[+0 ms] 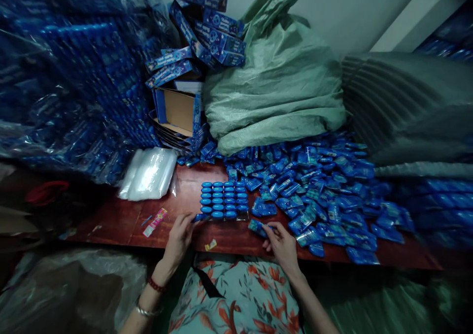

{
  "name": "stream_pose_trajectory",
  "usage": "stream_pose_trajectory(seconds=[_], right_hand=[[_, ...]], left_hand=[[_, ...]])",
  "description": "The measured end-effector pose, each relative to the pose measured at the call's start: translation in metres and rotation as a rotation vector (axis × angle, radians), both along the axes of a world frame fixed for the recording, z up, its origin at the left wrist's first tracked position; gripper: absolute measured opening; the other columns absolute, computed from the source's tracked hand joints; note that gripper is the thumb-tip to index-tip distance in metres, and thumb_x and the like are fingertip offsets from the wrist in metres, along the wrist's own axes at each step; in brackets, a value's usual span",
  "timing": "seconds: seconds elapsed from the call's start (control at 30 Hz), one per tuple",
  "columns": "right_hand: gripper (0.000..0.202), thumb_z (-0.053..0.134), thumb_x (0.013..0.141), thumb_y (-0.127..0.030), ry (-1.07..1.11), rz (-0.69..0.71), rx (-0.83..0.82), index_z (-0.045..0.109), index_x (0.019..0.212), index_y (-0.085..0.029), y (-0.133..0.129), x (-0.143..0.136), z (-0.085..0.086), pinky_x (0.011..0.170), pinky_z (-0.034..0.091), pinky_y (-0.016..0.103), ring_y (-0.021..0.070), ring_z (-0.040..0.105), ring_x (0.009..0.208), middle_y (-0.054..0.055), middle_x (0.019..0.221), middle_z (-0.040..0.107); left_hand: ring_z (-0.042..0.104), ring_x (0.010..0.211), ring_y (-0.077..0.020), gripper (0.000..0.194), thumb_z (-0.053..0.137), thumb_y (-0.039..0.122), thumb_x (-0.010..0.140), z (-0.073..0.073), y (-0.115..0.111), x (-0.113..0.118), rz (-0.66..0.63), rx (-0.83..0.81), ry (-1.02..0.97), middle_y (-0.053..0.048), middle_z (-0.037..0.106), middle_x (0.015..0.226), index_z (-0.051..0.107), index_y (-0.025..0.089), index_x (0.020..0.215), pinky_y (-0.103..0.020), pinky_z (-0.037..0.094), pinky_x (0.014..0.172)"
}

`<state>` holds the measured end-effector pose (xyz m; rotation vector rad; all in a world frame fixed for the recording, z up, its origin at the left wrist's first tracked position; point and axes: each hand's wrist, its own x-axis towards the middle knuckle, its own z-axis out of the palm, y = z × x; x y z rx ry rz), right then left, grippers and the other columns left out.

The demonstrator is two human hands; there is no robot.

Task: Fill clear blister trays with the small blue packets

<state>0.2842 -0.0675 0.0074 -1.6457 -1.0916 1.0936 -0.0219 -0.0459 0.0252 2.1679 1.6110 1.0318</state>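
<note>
Arranging step, likely: right hand (pixel 283 248) pinched packet (pixel 256 227) near-right of blue rows (pixel 218 208); left hand (pixel 180 230) near-left, hold unclear; alignment seemed needed.

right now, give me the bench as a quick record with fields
left hand: bare hand at the near left corner of the blue oval piece rows
right hand: bare hand holding a small blue printed packet
right side: loose heap of similar blue packets
left side: stack of clear plastic bags
behind: large pale green woven sack
surface: dark red wooden bench
</note>
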Motion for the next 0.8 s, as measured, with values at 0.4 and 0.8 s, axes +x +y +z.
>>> stream_pose_trajectory(seconds=[0.4,0.8], right_hand=[[0.027,0.041,0.093,-0.032,-0.683,0.469,0.477,0.054,0.114,-0.021,0.026,0.001,0.029,0.079,0.05,0.032,0.0202,0.061,0.093,0.008,0.103,0.064],[0.03,0.043,0.083,-0.004,-1.305,1.019,0.771,0.055,0.108,-0.014,0.059,-0.015,0.063,0.067,0.043,0.031,0.0186,0.054,0.074,0.007,0.08,0.06]], left_hand=[[0.052,0.097,-0.021,0.041,0.039,0.006,0.087,0.026,0.031,-0.001,-0.54,-0.059,0.413,-0.01,0.059,0.107,0.049,0.02,0.123,-0.037,0.049,0.082],[0.054,0.094,-0.0188,0.029,0.038,0.008,0.089,0.019,0.022,0.005,-0.389,-0.078,0.272,-0.01,0.058,0.106,0.051,0.017,0.113,-0.034,0.05,0.081]])
